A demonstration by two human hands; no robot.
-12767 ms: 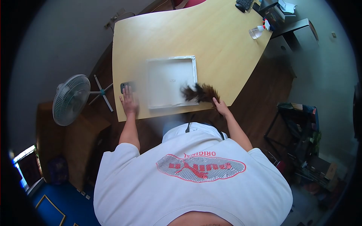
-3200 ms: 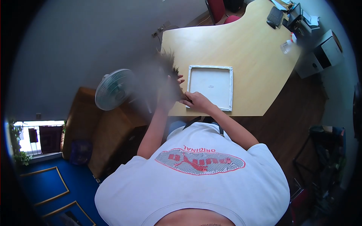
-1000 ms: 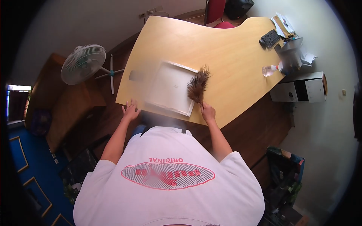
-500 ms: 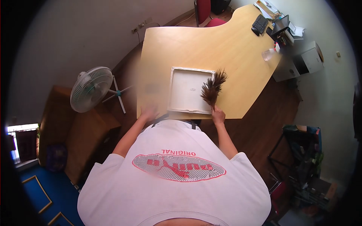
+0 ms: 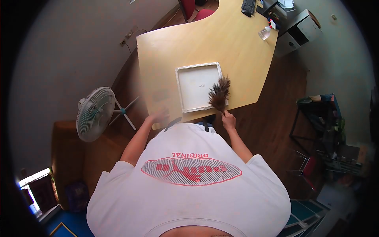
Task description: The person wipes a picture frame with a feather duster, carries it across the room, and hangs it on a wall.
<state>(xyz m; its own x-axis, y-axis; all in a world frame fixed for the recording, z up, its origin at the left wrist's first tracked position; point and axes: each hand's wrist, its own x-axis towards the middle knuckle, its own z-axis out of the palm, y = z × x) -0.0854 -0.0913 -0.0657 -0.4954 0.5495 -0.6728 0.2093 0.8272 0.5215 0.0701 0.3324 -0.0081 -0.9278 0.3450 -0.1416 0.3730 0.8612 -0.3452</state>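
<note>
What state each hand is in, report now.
Left hand: blurred; open or closed cannot be told.
Right hand: closed, holding the brown, bushy feather duster.

One head-worn camera looks forward and steeply down past the shirt (image 5: 189,205) onto the desk (image 5: 237,59).

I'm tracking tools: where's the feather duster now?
Right of centre in the head view, the duster is in the right hand, over the right edge of the white panel.

We get the left hand (image 5: 160,115) only as a blur; can't tell if it touches the desk (image 5: 173,45). Dark patch (image 5: 160,94) beyond: too smeared to name. Feather duster (image 5: 219,94) hides part of the white frame's (image 5: 193,89) right side; print (image 5: 201,85) too small. Top edge cuts keyboard (image 5: 248,7), red chair (image 5: 203,15).
</note>
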